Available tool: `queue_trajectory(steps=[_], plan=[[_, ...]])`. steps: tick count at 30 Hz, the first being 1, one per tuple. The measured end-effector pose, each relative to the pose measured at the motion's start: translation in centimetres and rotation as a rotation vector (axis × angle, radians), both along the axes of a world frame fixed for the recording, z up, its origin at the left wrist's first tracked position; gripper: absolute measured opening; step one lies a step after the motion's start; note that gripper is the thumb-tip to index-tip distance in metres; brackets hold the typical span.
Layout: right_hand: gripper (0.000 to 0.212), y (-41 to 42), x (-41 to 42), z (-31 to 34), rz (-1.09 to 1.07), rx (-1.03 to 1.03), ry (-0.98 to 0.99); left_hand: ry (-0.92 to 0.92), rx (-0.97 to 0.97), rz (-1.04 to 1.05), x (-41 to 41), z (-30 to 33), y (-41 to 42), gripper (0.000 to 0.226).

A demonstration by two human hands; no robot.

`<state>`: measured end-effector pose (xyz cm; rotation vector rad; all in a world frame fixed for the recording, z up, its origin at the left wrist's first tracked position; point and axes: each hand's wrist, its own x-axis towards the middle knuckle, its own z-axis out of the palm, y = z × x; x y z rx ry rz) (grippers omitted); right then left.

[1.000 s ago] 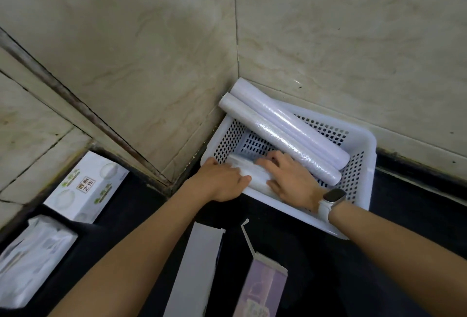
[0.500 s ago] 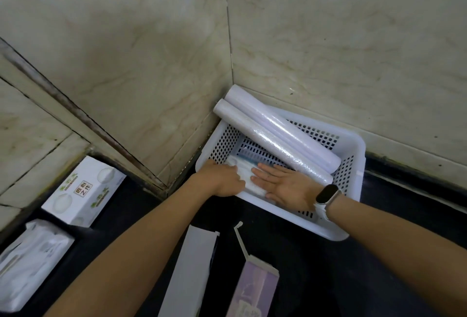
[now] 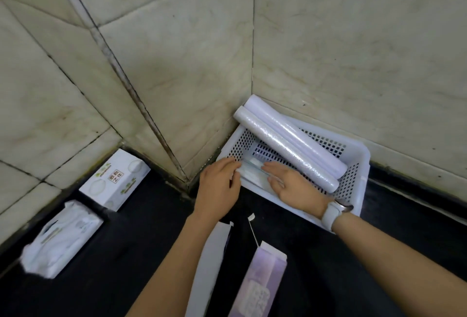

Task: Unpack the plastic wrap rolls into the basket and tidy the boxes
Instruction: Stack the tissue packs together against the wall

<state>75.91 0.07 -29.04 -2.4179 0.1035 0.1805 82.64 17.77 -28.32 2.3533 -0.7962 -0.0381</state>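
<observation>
1. A white perforated basket (image 3: 358, 165) sits on a black table (image 3: 126, 253), pushed into the corner where two tiled walls (image 3: 177, 51) meet.
2. Two long plastic wrap rolls (image 3: 290, 142) lie side by side in the basket along its far side, their upper ends propped over the rim at the wall corner.
3. A third roll (image 3: 252, 173) lies low in the basket along its near wall, between the two hands.
4. The left hand (image 3: 218, 187) is at the basket's near-left corner; its fingers (image 3: 231, 165) are loosely extended and touch the end of the third roll without curling round it.
5. The right hand (image 3: 294, 186), a white watch (image 3: 333, 213) on its wrist, reaches over the basket's near rim and rests flat on the third roll with straight fingers (image 3: 273, 165), released rather than gripping.
6. Two opened boxes lie on the table nearer the person than the basket: a white box (image 3: 209, 266) and a purple box (image 3: 262, 281), side by side.
7. Well left of the basket, along the wall, sit a white tissue box (image 3: 115, 180) and a soft white pack (image 3: 60, 238).
</observation>
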Motion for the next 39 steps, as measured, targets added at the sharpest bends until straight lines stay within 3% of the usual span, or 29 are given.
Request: queue_trajectory(steps=[4,7,15,21,30,35,39], plan=[[0.035,3.8,-2.8,1.7,-0.177,0.096,-0.226,0.109,-0.046,0.198,-4.1,-0.3,4.5,0.029],[0.032,8.3,-5.0,2.3,-0.147,0.134,-0.287,0.177,-0.035,0.306,-6.8,-1.1,8.8,0.028],[0.033,20.9,-5.1,-0.6,0.127,0.126,-0.131,0.298,0.007,0.586,-9.4,-3.4,21.8,0.030],[0.038,28.8,0.1,-2.5,0.331,0.005,0.008,0.313,-0.063,0.879,-7.3,-4.2,30.7,0.047],[0.048,38.2,12.8,-2.3,0.513,-0.233,-0.148,0.297,-0.278,0.884,-0.2,-6.5,37.4,0.059],[0.033,40.2,15.4,-3.1,0.693,-0.417,0.038,0.439,-0.458,0.940,-0.5,-8.1,37.5,0.062],[0.022,39.8,14.0,-1.7,0.699,-0.142,-0.077,0.311,-0.601,1.006,-1.9,-7.3,36.2,0.058]])
